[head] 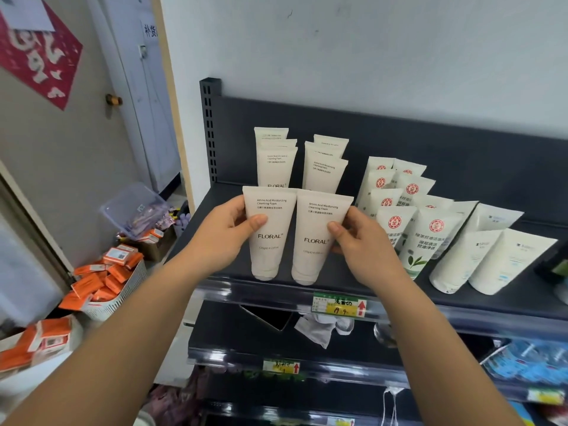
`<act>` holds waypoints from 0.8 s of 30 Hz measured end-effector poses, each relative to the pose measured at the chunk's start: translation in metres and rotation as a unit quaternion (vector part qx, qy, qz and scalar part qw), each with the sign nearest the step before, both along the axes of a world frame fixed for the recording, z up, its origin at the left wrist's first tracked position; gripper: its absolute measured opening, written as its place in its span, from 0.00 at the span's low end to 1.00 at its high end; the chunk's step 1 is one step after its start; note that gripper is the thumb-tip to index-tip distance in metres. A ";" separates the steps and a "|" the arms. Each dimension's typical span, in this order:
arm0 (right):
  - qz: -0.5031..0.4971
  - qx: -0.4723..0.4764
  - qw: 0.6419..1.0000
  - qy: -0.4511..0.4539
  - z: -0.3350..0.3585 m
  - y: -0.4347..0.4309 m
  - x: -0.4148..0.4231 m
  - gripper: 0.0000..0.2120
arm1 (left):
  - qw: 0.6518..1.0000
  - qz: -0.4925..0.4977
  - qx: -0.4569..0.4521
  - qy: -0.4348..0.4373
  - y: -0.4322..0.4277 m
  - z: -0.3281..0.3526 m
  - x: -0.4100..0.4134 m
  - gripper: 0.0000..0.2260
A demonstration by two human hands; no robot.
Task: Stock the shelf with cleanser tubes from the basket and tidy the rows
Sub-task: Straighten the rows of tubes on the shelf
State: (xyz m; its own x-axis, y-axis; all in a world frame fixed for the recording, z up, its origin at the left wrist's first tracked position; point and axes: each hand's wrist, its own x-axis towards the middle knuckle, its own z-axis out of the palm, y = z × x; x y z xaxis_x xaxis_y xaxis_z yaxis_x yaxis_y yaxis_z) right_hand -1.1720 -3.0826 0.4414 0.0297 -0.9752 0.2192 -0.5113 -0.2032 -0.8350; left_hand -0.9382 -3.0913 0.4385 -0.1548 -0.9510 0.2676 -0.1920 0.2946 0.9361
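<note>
At the shelf (264,289) front edge we're pinching the left FLORAL tube (269,238) w/ L hand (229,233), the right FLORAL tube (316,241) w/ R hand (358,245), both caps-down, side by side, just ahead of stocked rows (276,164).

I see the left tube (266,232) beside the right tube (316,238) at the shelf (528,298) front, stocked rows (275,167) behind (other tubes (427,238) rightward).

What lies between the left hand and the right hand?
In the head view: the left FLORAL tube, gripped by the left hand, and beside it the right FLORAL tube, gripped by the right hand.
</note>
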 end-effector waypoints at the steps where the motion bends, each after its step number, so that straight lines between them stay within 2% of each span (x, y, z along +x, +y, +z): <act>1: -0.001 -0.002 1.000 0.003 0.000 0.000 0.000 0.11 | 1.000 0.001 0.000 0.001 0.000 0.000 0.000 0.12; 8: 0.017 0.031 0.999 -0.012 0.004 -0.001 -0.004 0.10 | 1.000 -0.008 0.002 -0.003 0.002 0.003 0.001 0.12; 19: -0.006 0.032 0.999 0.021 0.013 0.012 0.002 0.13 | 0.999 -0.025 0.027 -0.007 -0.001 0.011 0.007 0.12; 24: 0.001 0.027 0.999 -0.018 0.037 0.027 0.004 0.17 | 0.996 -0.066 0.060 -0.028 -0.003 0.027 0.016 0.13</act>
